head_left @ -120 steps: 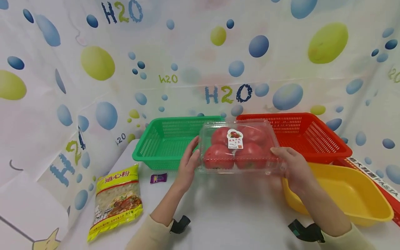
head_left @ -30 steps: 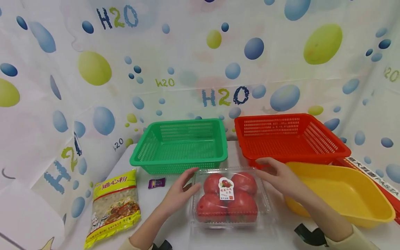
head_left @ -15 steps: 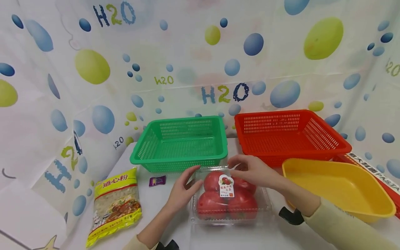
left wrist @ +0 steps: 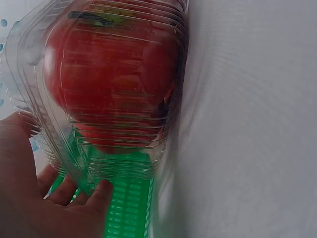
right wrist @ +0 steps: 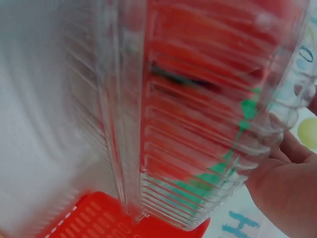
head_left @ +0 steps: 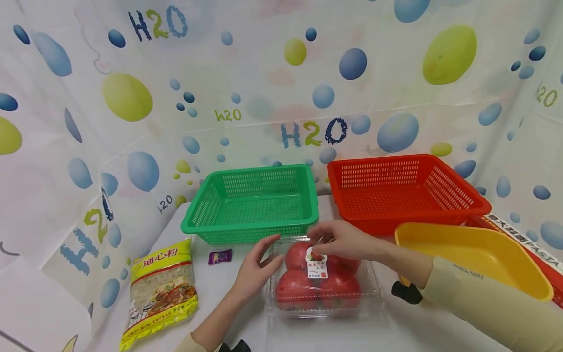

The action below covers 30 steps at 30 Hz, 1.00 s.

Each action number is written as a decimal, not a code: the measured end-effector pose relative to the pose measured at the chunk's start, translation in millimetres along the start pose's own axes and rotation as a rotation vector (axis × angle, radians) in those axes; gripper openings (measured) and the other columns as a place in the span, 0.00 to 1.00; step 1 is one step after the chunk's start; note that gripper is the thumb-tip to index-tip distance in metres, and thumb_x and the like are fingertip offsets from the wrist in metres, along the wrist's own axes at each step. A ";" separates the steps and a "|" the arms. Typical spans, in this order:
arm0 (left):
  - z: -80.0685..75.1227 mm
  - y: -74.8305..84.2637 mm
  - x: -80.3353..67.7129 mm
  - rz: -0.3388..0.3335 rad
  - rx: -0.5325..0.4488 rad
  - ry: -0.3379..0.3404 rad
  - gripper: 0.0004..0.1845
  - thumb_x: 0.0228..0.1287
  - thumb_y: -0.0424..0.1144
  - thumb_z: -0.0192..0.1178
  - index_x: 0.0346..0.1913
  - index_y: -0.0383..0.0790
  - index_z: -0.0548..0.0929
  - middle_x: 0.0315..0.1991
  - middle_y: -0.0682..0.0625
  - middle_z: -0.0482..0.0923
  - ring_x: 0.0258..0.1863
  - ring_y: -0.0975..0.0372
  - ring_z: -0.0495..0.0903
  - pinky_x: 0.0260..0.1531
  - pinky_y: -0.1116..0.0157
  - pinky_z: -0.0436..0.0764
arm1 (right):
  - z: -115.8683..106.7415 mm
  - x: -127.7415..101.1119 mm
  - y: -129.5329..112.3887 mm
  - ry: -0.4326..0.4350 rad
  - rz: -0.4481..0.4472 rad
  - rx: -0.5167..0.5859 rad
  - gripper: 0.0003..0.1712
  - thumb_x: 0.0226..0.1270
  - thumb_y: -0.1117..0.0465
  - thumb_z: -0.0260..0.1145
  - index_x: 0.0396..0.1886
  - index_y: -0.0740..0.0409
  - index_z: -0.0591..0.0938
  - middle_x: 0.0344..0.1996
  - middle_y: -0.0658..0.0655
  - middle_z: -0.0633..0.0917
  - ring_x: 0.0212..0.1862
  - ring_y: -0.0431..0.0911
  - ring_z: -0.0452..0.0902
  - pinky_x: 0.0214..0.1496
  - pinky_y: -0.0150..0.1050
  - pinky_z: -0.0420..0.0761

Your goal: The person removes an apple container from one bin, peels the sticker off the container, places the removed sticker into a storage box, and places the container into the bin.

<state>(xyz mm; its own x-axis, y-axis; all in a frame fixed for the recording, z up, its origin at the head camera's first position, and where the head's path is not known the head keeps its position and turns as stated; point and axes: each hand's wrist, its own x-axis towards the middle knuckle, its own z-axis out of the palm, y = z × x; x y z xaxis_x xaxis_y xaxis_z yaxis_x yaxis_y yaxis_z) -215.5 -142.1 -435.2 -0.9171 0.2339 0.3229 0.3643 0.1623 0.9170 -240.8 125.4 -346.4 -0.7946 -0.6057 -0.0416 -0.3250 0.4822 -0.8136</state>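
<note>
A clear plastic clamshell box (head_left: 371,286) lies on the table in front of me, full of red tomatoes (head_left: 299,289), with a white sticker (head_left: 317,264) on its lid. At the box's far left corner is my left hand (head_left: 252,274), fingers loosely bent; the left wrist view shows its fingertips right at the ribbed plastic wall (left wrist: 119,171). My right hand (head_left: 340,239) reaches across the back of the lid, its bent fingers and thumb close over the plastic beside the sticker. It hides part of the rear tomatoes. In the right wrist view, this hand (right wrist: 290,183) is beyond the box wall.
Behind the box stand a green basket (head_left: 250,229) and a red basket (head_left: 404,215). A yellow tub (head_left: 475,259) sits at the right, beside a red pasta package (head_left: 506,230). On the left lie a yellow bag of pasta (head_left: 162,288) and a small purple packet (head_left: 220,256).
The tomato box was held up in both hands and is now down on the table. My right hand has moved left from the box's right corner over the lid; the left hand has barely moved lately.
</note>
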 end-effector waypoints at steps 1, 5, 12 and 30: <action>0.0 -0.1 -0.1 -0.001 0.000 -0.002 0.28 0.69 0.32 0.64 0.70 0.33 0.71 0.70 0.39 0.68 0.75 0.46 0.58 0.66 0.55 0.69 | 0.2 0.8 -0.7 -0.002 -0.001 -0.006 0.24 0.66 0.58 0.72 0.59 0.61 0.81 0.45 0.51 0.85 0.47 0.47 0.81 0.51 0.44 0.85; 0.1 -0.3 -1.0 -0.003 0.010 -0.006 0.28 0.70 0.33 0.64 0.70 0.35 0.71 0.70 0.40 0.68 0.75 0.46 0.57 0.67 0.53 0.67 | 1.3 3.2 -3.2 -0.012 0.011 -0.031 0.21 0.66 0.59 0.72 0.56 0.61 0.82 0.40 0.49 0.86 0.44 0.47 0.80 0.49 0.43 0.85; 0.7 -1.5 -3.3 -0.012 0.021 -0.008 0.28 0.70 0.34 0.63 0.70 0.36 0.71 0.70 0.40 0.68 0.75 0.45 0.57 0.67 0.50 0.66 | 5.6 6.7 -5.3 -0.027 0.051 -0.129 0.16 0.65 0.61 0.73 0.51 0.56 0.84 0.35 0.47 0.84 0.41 0.45 0.79 0.46 0.41 0.84; -1.7 1.0 -0.6 -0.023 0.021 -0.042 0.28 0.72 0.36 0.62 0.72 0.37 0.68 0.72 0.42 0.65 0.76 0.46 0.55 0.68 0.49 0.65 | 5.0 5.6 -4.2 0.005 -0.038 -0.224 0.04 0.70 0.62 0.69 0.35 0.48 0.83 0.29 0.45 0.82 0.37 0.44 0.77 0.43 0.40 0.81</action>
<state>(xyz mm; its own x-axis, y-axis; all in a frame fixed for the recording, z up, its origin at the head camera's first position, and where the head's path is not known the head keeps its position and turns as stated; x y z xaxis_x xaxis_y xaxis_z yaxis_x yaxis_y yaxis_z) -214.8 -143.7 -434.1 -0.9177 0.2695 0.2919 0.3473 0.1877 0.9188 -241.4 116.8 -346.0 -0.7822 -0.6230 -0.0104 -0.4596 0.5882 -0.6654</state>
